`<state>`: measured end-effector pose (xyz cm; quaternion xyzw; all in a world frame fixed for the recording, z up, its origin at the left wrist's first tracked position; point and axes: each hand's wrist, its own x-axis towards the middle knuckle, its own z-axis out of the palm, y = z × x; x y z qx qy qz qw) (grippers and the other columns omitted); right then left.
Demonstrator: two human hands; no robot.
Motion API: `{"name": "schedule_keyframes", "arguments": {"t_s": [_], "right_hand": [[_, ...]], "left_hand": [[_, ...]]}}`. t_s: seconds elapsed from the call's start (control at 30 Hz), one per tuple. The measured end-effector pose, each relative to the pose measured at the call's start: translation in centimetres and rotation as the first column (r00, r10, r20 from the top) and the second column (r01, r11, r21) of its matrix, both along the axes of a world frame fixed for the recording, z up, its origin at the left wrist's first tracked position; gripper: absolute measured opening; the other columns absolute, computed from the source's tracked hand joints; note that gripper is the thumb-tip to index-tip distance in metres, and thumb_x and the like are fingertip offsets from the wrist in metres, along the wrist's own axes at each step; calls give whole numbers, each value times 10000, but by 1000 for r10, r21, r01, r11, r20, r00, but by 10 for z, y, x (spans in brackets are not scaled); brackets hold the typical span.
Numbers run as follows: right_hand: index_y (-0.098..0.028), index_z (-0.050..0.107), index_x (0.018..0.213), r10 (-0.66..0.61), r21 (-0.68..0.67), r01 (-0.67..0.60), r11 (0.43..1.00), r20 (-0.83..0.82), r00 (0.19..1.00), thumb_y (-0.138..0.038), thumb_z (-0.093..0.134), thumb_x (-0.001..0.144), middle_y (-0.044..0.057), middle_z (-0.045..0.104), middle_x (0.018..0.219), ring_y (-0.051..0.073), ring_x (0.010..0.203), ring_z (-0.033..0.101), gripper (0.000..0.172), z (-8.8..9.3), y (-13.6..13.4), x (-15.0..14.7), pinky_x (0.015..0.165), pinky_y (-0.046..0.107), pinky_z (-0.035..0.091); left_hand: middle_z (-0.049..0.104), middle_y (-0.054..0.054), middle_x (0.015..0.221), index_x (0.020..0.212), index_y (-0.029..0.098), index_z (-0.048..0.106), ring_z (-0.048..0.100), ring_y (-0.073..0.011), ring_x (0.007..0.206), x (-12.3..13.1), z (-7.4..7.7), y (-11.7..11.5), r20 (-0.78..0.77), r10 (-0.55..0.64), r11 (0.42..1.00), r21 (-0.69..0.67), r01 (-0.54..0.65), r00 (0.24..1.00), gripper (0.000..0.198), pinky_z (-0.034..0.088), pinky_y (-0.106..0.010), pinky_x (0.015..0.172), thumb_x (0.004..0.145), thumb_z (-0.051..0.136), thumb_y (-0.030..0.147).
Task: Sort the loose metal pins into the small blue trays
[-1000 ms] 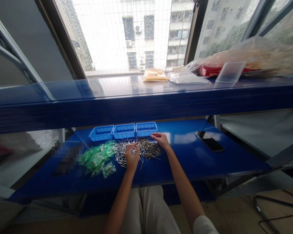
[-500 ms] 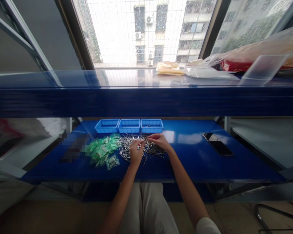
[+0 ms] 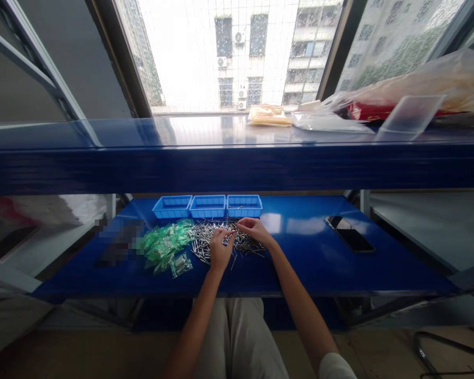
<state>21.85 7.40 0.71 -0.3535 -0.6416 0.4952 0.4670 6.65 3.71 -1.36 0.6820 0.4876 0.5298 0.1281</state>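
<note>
A heap of thin metal pins [image 3: 205, 243], which look like blind rivets, spreads over the blue table under both hands. Above it, my left hand [image 3: 221, 247] is closed in a pinch, with what seems to be one small metal pin at its fingertips. My right hand [image 3: 255, 230] hovers just to the right, thumb and fingers pinched together; what they hold is too small to make out. The two sets of fingertips almost meet. Behind the heap stand three blue bins in a row: left [image 3: 172, 215], middle [image 3: 207, 213] and right [image 3: 245, 212]. A few pins lie in the right bin.
Green plastic bags [image 3: 164, 243] are piled left of the pins, with a small clear packet [image 3: 181, 264] in front. A phone [image 3: 349, 234] lies at the right of the table. Overhead runs a blue shelf [image 3: 237, 168] holding plastic bags and a clear plastic container [image 3: 411, 118].
The view has shifted slightly. Both hands stay pinched over the heap, with hardly any movement of the fingers.
</note>
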Motion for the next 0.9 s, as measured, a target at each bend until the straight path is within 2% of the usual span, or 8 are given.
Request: {"name": "schedule_keyframes", "arguments": {"t_s": [0.1,0.2,0.3,0.53,0.7,0.8,0.9], "right_hand": [[-169,649,792,-143,-69,139,988,-52,988,-437,634,663,2,615,674,78,530,498,298,-4,4,2,483,200,378],[-163,657,814,-316,-150,302,941,-78,945,-462,650,628,26,640,708,93,531,518,352,-9,9,6,461,205,384],[-159,671,831,-399,-166,386,908,-54,915,-471,657,611,50,659,747,120,572,551,382,-13,13,9,463,214,411],[-151,685,796,-407,-123,408,905,31,913,-470,662,609,62,670,723,139,573,577,371,-12,9,13,462,228,435],[-152,675,762,-380,-66,380,923,6,925,-459,665,622,50,664,673,137,549,587,337,-10,11,16,484,241,464],[-164,663,824,-388,-57,385,921,-82,918,-442,657,644,60,682,748,169,662,632,331,-8,17,13,578,276,510],[-206,623,979,-342,-38,341,939,-186,921,-397,656,664,67,664,974,198,899,618,370,-6,21,9,724,310,518]], "left_hand": [[526,-10,754,901,197,612,490,-123,656,0,-1,0,20,9,1000,-5,-9,1000,162,431,-280,634,788,502,237],[532,-8,766,909,198,594,494,-118,655,-1,-2,0,55,33,999,-13,-32,998,163,424,-269,618,785,489,210],[536,-6,772,893,195,585,494,-115,649,0,-2,-1,70,33,999,-21,-31,997,152,420,-262,605,773,490,196],[539,-11,764,817,188,588,484,-119,648,2,2,-3,85,22,1000,-11,-21,996,129,410,-259,595,764,473,165],[540,-11,763,811,190,585,484,-123,652,2,3,-3,69,15,1000,-4,-14,997,122,409,-267,607,765,474,170],[541,-9,774,823,193,583,480,-121,653,2,3,-3,57,13,1000,-8,-13,998,125,410,-271,618,764,476,168],[533,-6,763,841,194,580,479,-120,651,2,2,-2,53,7,1000,-6,-7,999,131,410,-272,621,763,477,169]]}}
